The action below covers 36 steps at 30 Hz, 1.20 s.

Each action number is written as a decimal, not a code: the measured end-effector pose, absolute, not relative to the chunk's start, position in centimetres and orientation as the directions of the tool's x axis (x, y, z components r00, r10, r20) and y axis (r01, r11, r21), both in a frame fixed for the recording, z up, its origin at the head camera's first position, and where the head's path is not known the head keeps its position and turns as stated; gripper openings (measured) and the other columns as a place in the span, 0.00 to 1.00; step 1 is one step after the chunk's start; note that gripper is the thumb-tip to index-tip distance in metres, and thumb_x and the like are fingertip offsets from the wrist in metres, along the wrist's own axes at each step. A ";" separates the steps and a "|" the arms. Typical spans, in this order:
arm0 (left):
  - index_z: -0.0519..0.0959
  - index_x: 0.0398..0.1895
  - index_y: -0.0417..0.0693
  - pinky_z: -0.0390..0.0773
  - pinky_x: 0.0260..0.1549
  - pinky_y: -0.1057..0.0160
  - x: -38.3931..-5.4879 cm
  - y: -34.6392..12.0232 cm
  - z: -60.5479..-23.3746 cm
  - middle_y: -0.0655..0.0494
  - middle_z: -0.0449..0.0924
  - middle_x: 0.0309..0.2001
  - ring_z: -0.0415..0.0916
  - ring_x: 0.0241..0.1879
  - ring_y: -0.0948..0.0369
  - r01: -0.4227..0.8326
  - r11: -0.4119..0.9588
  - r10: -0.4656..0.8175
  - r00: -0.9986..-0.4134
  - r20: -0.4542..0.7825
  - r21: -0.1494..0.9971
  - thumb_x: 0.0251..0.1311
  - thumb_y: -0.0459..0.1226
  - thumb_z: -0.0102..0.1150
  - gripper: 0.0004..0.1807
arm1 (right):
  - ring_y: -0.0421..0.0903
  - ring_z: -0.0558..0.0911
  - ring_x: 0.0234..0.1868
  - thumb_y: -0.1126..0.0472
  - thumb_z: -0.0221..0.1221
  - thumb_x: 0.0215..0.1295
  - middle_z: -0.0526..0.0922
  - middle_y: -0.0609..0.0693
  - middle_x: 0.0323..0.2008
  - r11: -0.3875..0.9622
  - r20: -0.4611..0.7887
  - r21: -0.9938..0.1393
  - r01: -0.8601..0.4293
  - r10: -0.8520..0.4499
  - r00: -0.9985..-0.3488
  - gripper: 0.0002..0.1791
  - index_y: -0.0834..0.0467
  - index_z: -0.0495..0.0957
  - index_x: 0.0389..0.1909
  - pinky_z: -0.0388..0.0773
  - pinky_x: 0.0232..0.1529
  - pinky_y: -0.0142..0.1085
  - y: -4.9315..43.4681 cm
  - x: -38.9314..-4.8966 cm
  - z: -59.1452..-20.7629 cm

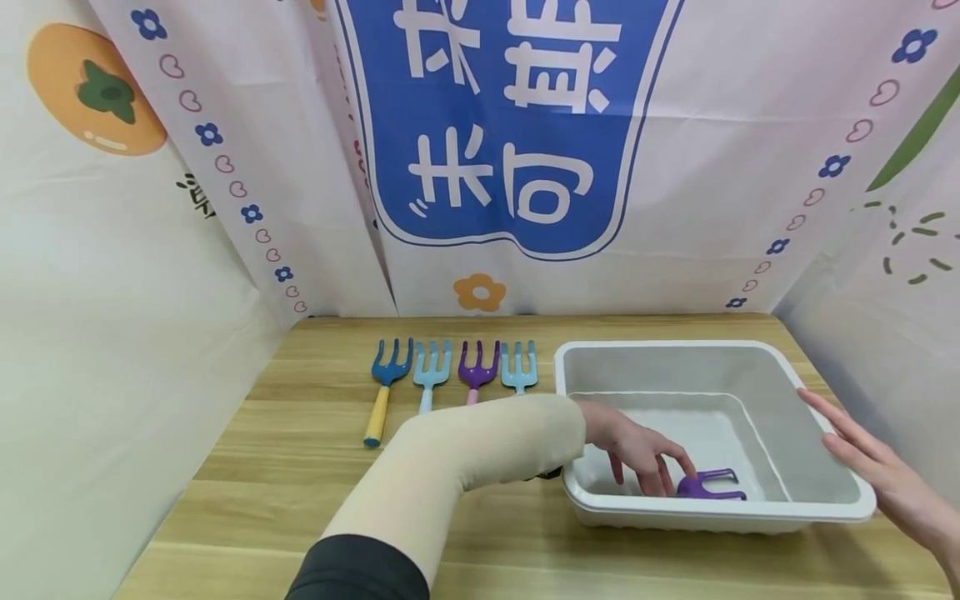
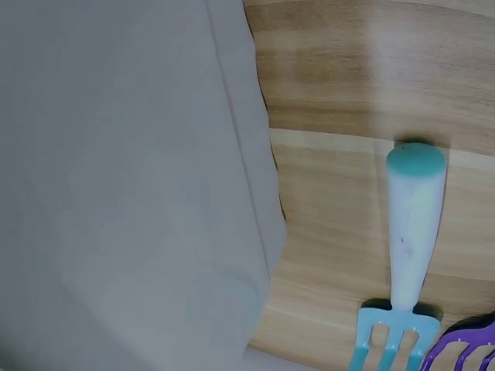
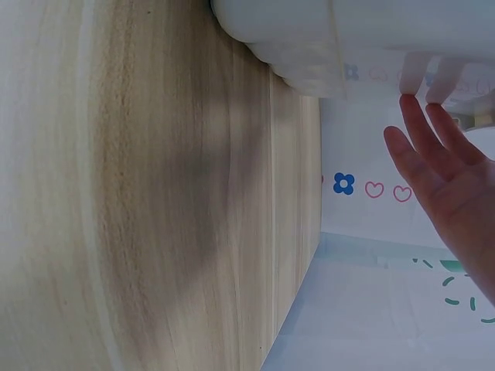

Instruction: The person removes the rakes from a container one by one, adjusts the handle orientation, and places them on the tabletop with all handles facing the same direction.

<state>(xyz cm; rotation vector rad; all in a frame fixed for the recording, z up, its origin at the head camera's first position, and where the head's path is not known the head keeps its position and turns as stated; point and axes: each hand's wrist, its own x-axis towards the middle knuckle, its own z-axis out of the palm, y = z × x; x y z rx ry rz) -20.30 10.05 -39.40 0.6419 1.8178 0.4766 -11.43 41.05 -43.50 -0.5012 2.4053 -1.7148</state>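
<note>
Inside the white tub [image 1: 813, 508], my left hand [image 1: 637, 450] hangs palm down with fingers spread and loosely bent. One fingertip meets the head of a purple hand fork [image 1: 705, 487] lying on the tub floor. That fork's handle is hidden by the hand and the near rim. The left wrist view shows the tub's side, not the hand. At the tub's right side, my right hand [image 1: 873, 462] rests extended fingers on the rim. In the right wrist view those fingers [image 3: 418, 131] are straight against the tub wall.
Left of the tub, a row of hand forks lies on the wooden table [image 1: 247, 500]: a blue one with yellow handle [image 1: 377, 415], a light blue one [image 1: 431, 371], a purple one [image 1: 477, 371] and another light blue one [image 1: 519, 371]. Printed cloth [image 1: 682, 208] hangs behind.
</note>
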 end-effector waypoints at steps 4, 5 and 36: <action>0.66 0.64 0.70 0.77 0.43 0.55 -20.4 10.0 -39.4 0.68 0.79 0.52 0.78 0.41 0.68 0.174 0.792 0.610 -0.238 -0.756 0.585 0.62 0.30 0.58 0.31 | 0.27 0.70 0.52 0.68 0.31 0.78 0.45 0.26 0.68 0.262 0.080 -0.947 -0.184 -0.363 -0.928 0.32 0.45 0.39 0.78 0.81 0.35 0.38 40.9 -11.4 -43.5; 0.66 0.64 0.70 0.77 0.43 0.54 -20.4 10.0 -39.4 0.68 0.78 0.53 0.78 0.42 0.68 0.171 0.794 0.609 -0.234 -0.758 0.584 0.62 0.30 0.58 0.32 | 0.27 0.70 0.52 0.68 0.31 0.78 0.46 0.25 0.68 0.255 0.080 -0.950 -0.182 -0.366 -0.927 0.32 0.45 0.39 0.78 0.81 0.35 0.39 40.9 -11.4 -43.4; 0.55 0.72 0.76 0.76 0.46 0.54 -22.4 9.5 -38.6 0.65 0.76 0.43 0.72 0.46 0.67 0.268 0.789 0.615 -0.320 -0.721 0.553 0.59 0.36 0.62 0.42 | 0.30 0.72 0.52 0.67 0.30 0.79 0.47 0.29 0.67 0.230 0.077 -0.958 -0.173 -0.376 -0.923 0.31 0.45 0.38 0.78 0.82 0.36 0.40 40.9 -11.3 -43.3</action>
